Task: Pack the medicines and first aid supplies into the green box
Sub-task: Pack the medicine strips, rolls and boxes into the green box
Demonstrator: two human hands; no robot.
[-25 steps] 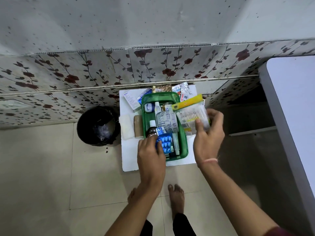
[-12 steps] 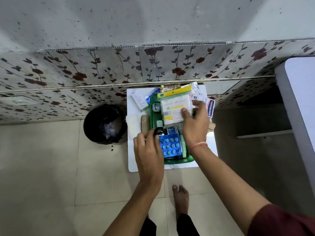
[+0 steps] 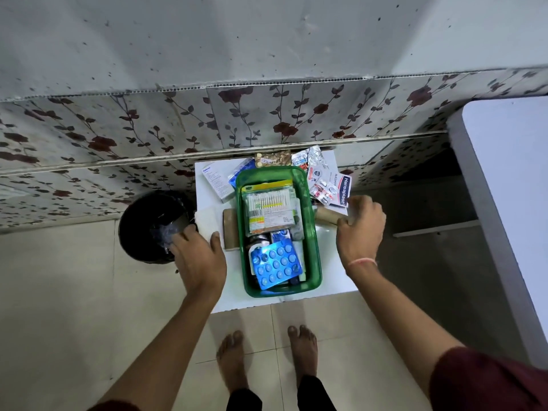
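Note:
The green box (image 3: 312,232) stands in the middle of a small white table (image 3: 336,262). In it, a packet of cotton swabs (image 3: 268,207) lies at the far end and a blue blister pack (image 3: 275,266) at the near end. My left hand (image 3: 198,256) is left of the box, thumb and fingers closed on the near edge of a white gauze pad (image 3: 207,219). My right hand (image 3: 360,229) is right of the box, its curled fingers and thumb on the end of a brown bandage roll (image 3: 326,215).
Around the box lie a white medicine carton (image 3: 215,182), a brown roll (image 3: 230,232), tablet strips (image 3: 272,158), sachets (image 3: 318,173) and a Hansaplast box (image 3: 344,189). A black bin (image 3: 148,221) stands left of the table. A white counter (image 3: 510,173) is at right. My bare feet are below.
My right hand let go of the cotton swab packet in the box and moved right to the bandage roll. My left hand left the blue blister pack and moved left to the gauze pad.

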